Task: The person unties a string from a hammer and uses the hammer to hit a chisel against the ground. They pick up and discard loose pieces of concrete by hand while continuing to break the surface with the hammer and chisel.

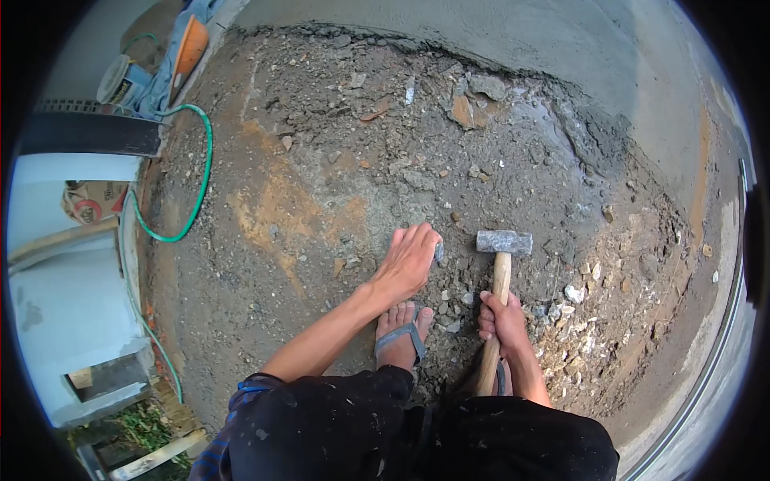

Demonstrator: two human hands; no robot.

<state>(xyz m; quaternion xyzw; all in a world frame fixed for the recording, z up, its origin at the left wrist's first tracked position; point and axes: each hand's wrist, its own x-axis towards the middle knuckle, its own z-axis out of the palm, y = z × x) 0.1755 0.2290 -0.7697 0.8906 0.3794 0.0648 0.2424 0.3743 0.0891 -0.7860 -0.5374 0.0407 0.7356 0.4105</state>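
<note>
My right hand (504, 322) is wrapped round the wooden handle (502, 276) of a sledgehammer. Its grey steel head (504, 242) is over the rubble, up and slightly right of centre. To the left of it, my left hand (407, 260) is closed with its fingers curled down near the ground. A small grey stone (439, 252) shows at its fingertips and seems to be gripped, though the palm side is hidden. Just below that hand is my sandalled left foot (399, 341); the right foot is mostly hidden behind the hammer handle.
Rough soil and broken stones (321, 184) surround me. Smooth wet concrete (553, 40) ends in a ragged edge ahead. A green hose (207, 172) curls at the left, near an orange cone-shaped object (189, 56) and a white bucket (120, 80). Pale stones (573, 349) lie at the right.
</note>
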